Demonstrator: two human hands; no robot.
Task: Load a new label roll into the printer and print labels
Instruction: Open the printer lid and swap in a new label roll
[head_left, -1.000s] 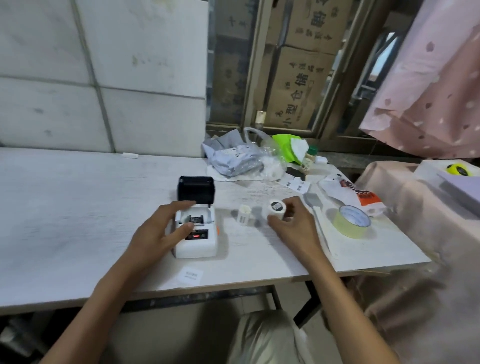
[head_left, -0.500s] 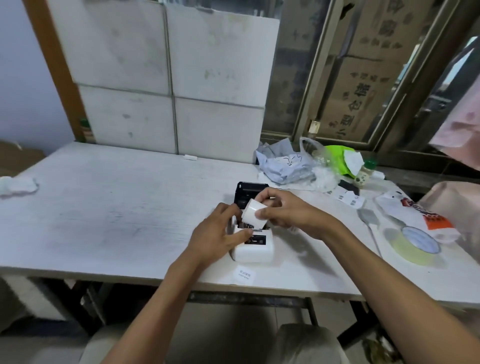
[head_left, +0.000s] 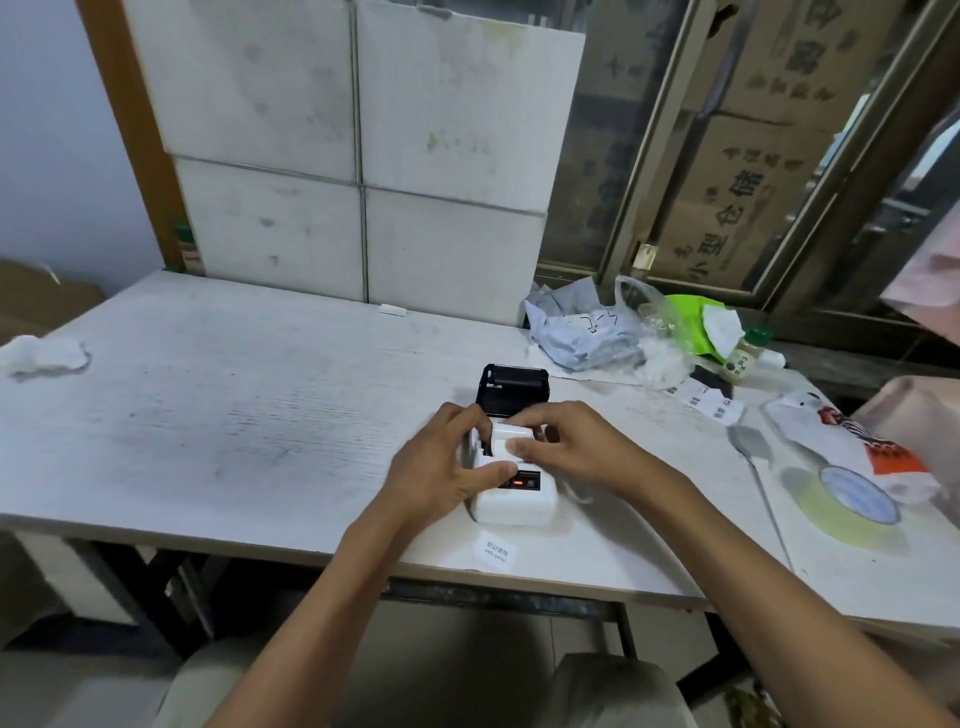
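Note:
A small white label printer (head_left: 514, 501) sits near the front edge of the white table (head_left: 234, 415), its black lid (head_left: 512, 387) flipped open toward the back. A red light shows on its front panel. My left hand (head_left: 441, 467) grips the printer's left side, thumb across its top. My right hand (head_left: 566, 441) holds a white label roll (head_left: 511, 436) down in the printer's open bay, fingers over the roll. A single printed label (head_left: 494, 552) lies flat on the table just in front of the printer.
A roll of yellow-green tape (head_left: 852, 501) lies to the right. Behind it are a white and orange bag (head_left: 852, 441), grey and clear plastic bags (head_left: 587, 327), a green pouch (head_left: 696, 322), a small bottle (head_left: 745, 353) and loose labels (head_left: 711, 402). Crumpled white paper (head_left: 44, 353) sits far left.
My right hand picked the label roll off the table, carried it left over the printer and lowered it into the open bay. My view swung left. My left hand stayed on the printer.

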